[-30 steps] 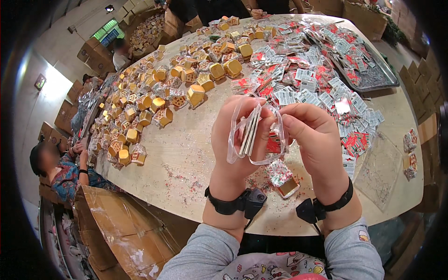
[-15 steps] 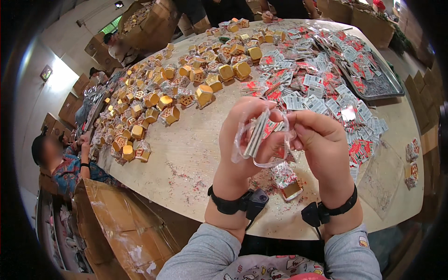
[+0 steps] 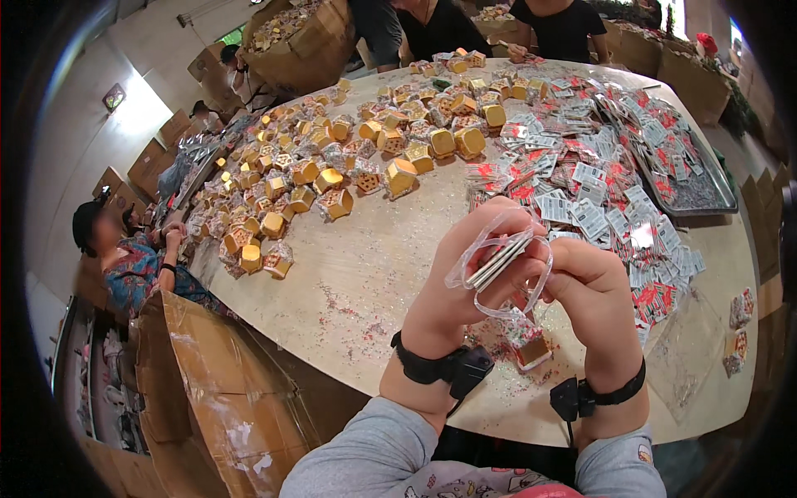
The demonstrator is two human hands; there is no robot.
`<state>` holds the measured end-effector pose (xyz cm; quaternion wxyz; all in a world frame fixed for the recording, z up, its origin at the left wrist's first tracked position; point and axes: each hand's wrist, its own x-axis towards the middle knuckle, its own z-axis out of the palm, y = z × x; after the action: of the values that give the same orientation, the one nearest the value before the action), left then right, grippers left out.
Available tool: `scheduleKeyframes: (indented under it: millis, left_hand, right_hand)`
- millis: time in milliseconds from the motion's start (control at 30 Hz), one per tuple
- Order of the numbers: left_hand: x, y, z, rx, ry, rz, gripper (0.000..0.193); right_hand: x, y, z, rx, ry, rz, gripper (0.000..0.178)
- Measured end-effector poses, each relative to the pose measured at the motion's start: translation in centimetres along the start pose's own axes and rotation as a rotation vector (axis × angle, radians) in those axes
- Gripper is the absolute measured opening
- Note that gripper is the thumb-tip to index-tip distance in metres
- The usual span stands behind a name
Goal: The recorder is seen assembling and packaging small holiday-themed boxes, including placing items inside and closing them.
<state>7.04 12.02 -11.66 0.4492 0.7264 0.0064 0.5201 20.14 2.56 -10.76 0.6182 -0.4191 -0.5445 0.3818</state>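
Observation:
My left hand [image 3: 440,286] is closed round a small stack of thin flat packets [image 3: 500,264], their pale edges facing up at a slant. A loose loop of clear plastic [image 3: 508,315] hangs around the stack; whether it is a strip or a bag mouth I cannot tell. With thumb and fingers pinched, my right hand [image 3: 591,290] grips the right side of this clear plastic. Under my hands a small wrapped block [image 3: 533,352] with a gold-brown face lies on the table, partly hidden by them.
Many gold-based wrapped blocks [image 3: 328,178] cover the left and far table [image 3: 332,282]. Red and white flat packets [image 3: 589,183] are heaped right, beside a metal tray [image 3: 706,199]. Two wrapped blocks [image 3: 735,353] sit at the right edge. A cardboard box [image 3: 224,373] and a co-worker [image 3: 141,266] are left.
The stack in my left hand has tilted further over, its red printed face now mostly out of sight. My right hand keeps its pinch on the plastic. The whole view has shifted.

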Motion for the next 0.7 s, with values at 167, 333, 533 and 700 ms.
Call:
scheduleKeyframes:
  millis: [167,333,533,700]
  left_hand:
    - [0.3,0.4,0.5,0.027,0.031,0.066,0.024]
    - [0.6,0.6,0.1,0.066,-0.007,0.140,0.023]
    - [0.7,1.1,0.1,0.084,-0.029,0.150,0.023]
    - [0.5,1.2,0.0,0.076,-0.055,0.147,0.024]
  right_hand:
    - [0.0,0.2,0.2,0.075,0.031,0.064,0.016]
    - [0.1,0.6,-0.1,0.310,-0.001,0.147,0.016]
    - [0.2,1.3,-0.6,0.553,-0.051,0.247,0.016]
    - [0.4,1.9,-0.8,0.729,-0.133,0.279,0.012]
